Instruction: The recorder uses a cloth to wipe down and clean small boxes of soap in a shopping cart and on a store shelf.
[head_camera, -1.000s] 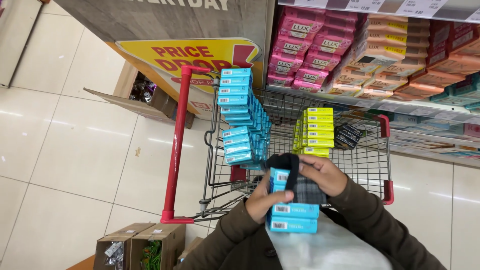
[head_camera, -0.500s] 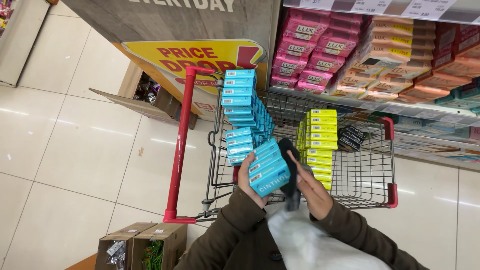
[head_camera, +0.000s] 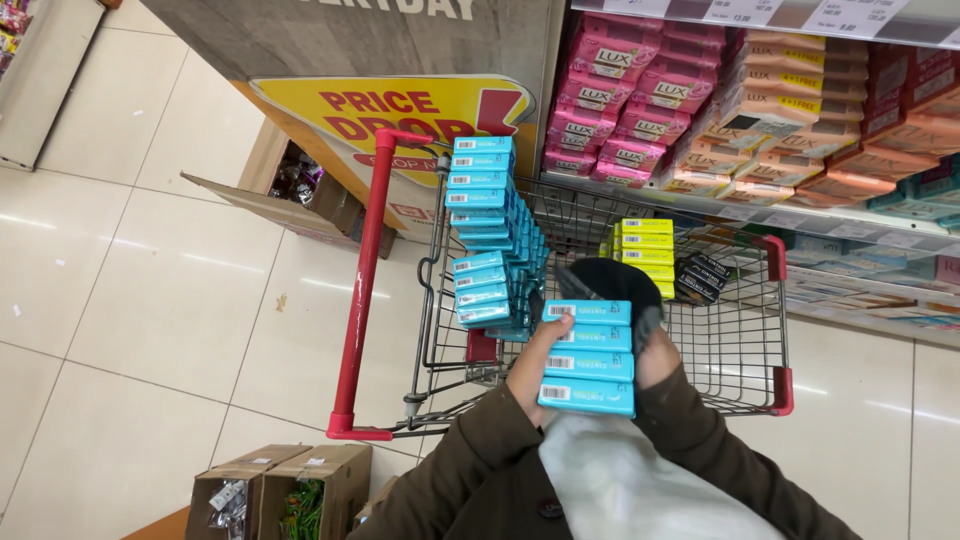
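We hold a stack of blue boxes (head_camera: 588, 355) between both hands above the trolley (head_camera: 740, 340). Left hand (head_camera: 532, 355) grips the stack's left end; right hand (head_camera: 655, 355) clasps its right end, partly hidden. More blue boxes (head_camera: 485, 235) stand stacked in the trolley, yellow boxes (head_camera: 645, 245) beside them.

Teal boxes (head_camera: 588, 355), red-handled cart (head_camera: 368, 280)
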